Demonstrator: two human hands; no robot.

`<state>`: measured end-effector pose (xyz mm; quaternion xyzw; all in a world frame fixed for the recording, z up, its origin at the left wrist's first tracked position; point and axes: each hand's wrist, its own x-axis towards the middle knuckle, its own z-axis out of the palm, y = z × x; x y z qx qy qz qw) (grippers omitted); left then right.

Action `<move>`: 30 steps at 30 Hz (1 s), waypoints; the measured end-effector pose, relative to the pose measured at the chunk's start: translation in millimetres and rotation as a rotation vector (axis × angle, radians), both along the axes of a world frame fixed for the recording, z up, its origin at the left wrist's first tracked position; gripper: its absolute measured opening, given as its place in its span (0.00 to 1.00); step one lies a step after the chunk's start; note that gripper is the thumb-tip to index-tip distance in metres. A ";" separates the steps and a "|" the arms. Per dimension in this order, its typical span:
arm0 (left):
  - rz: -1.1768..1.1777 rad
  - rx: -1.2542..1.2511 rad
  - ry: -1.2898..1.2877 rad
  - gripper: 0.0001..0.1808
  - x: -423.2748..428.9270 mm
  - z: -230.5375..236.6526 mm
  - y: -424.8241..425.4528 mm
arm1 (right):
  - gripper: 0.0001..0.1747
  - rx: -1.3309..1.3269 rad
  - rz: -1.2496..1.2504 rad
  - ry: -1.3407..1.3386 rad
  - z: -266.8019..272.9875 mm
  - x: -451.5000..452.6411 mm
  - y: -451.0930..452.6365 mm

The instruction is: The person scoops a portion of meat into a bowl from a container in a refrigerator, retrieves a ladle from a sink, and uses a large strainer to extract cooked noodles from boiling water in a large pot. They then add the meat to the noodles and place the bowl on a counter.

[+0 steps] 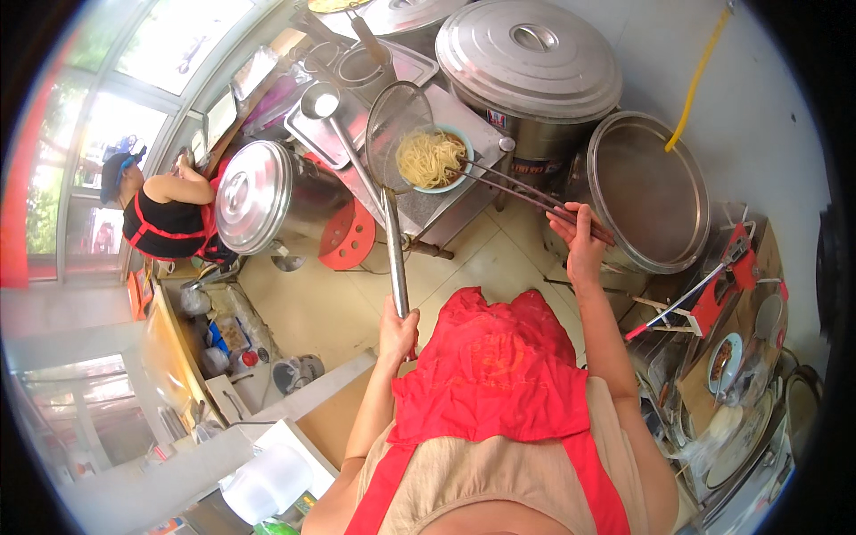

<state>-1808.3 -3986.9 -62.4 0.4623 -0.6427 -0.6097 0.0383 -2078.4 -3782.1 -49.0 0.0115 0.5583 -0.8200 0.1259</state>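
My left hand (399, 329) grips the metal handle of a wire-mesh strainer (399, 130), whose basket tilts against the left side of a light-blue bowl (470, 144). Noodles (430, 159) lie in the bowl over a brown liquid. In my right hand (580, 242) is a pair of long dark chopsticks (518, 189), their tips at the right edge of the noodles. The bowl stands on a metal worktop (461, 107). A ladle (321, 101) lies just left of the strainer, its bowl over a metal tray (294, 124).
At the right, a large open pot (652, 194) of steaming liquid stands beside a bigger lidded pot (528, 57). Another lidded pot (251, 197) is at the left, by a red stool (348, 234). Beyond it a person (170, 207) in an apron works near the window.
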 end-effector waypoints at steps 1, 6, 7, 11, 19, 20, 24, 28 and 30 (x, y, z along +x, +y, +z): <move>-0.006 -0.037 -0.005 0.13 0.0 -1.9 0.1 | 0.20 -0.005 0.001 0.000 0.8 -1.2 0.1; -0.032 -0.244 -0.079 0.12 -2.3 0.1 4.0 | 0.20 0.045 0.034 0.062 11.4 -5.3 5.1; -0.027 -0.258 -0.093 0.12 -2.0 0.5 5.1 | 0.19 0.059 0.048 0.088 16.6 -4.8 6.1; -0.024 -0.376 -0.132 0.12 2.9 -5.1 8.9 | 0.18 0.145 0.108 0.214 41.6 -0.3 13.2; -0.021 -0.556 -0.167 0.12 -0.4 8.0 26.5 | 0.16 0.247 0.202 0.488 69.0 4.1 15.5; -0.013 -0.557 -0.171 0.12 0.8 9.2 28.9 | 0.16 0.255 0.214 0.494 65.7 3.1 11.7; 0.024 -0.564 -0.175 0.13 2.1 18.7 38.0 | 0.17 0.278 0.231 0.472 34.4 -10.4 -9.0; 0.077 -0.518 -0.184 0.14 1.7 25.8 46.1 | 0.20 0.106 0.153 0.144 -15.3 -24.5 -26.4; 0.114 -0.466 -0.184 0.14 0.2 32.6 50.5 | 0.20 -0.073 0.064 -0.123 -34.8 -32.6 -28.4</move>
